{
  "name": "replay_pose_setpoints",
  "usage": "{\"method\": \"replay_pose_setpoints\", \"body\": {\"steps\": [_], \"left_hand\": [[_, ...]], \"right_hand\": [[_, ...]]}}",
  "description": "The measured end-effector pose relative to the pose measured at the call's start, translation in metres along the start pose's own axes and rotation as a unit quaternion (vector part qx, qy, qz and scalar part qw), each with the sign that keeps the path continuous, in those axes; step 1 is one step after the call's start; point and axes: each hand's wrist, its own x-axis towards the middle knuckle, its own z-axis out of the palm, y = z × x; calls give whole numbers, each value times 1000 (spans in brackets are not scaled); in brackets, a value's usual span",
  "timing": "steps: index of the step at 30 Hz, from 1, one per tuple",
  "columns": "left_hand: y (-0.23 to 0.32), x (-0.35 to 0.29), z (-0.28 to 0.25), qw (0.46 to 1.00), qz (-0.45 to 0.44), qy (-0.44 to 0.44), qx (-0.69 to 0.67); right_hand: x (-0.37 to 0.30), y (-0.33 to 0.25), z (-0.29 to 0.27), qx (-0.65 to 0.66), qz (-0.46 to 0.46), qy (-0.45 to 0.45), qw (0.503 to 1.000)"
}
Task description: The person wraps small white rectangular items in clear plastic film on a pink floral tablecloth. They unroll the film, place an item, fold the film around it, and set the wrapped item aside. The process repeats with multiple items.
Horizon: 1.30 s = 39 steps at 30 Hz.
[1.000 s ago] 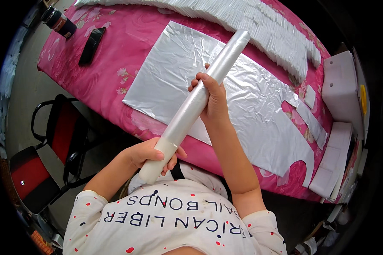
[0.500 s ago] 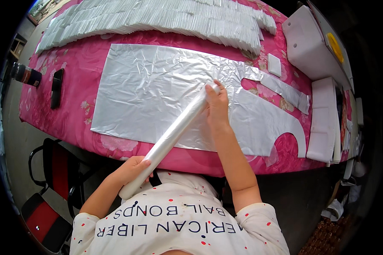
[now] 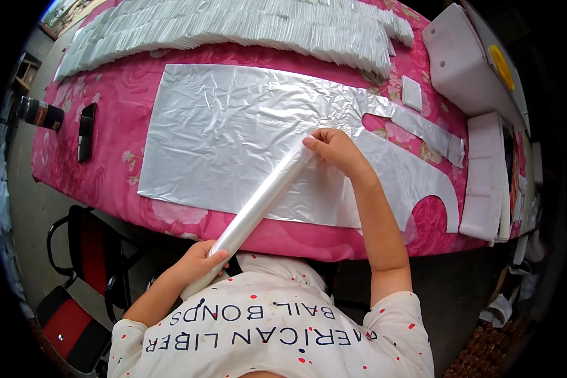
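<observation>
Slanting from my lap up over the table is a long, narrow roll of whitish plastic film [image 3: 258, 200]. My left hand [image 3: 203, 263] is wrapped round its lower end, near my shirt. At the upper end, the thumb and fingers of my right hand [image 3: 335, 149] pinch the film's edge. Beneath the roll lies a wide, crinkled, silvery-white plastic sheet [image 3: 201, 126], spread flat. Its right side has curved cut-outs and a strap-like strip, giving it an apron-like outline.
Long rows of folded white packets [image 3: 233, 28] line the far side of the pink flowered tablecloth [image 3: 101, 176]. One white packet [image 3: 411, 93] lies apart. White foam boxes [image 3: 450, 50] stand at right. A dark phone [image 3: 86, 132] and a jar [image 3: 41, 113] are at left, chairs [image 3: 85, 252] below.
My right hand has shifted slightly right and down at the roll's upper end, its grip changing from wrapped round to a pinch. The left hand stays at the lower end.
</observation>
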Motion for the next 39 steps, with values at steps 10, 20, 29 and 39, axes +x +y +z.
{"method": "replay_pose_setpoints", "body": {"steps": [10, 20, 29, 39], "left_hand": [[-3, 2, -2, 1000, 2, 4, 23], [3, -3, -4, 1000, 0, -10, 19], [7, -26, -47, 986, -79, -144, 37], [114, 27, -25, 872, 212, -49, 439]], "right_hand": [[-7, 8, -10, 108, 25, -43, 993], [-4, 31, -35, 124, -34, 49, 990], [-9, 97, -188, -53, -71, 368, 926], [26, 43, -107, 55, -72, 236, 968]]}}
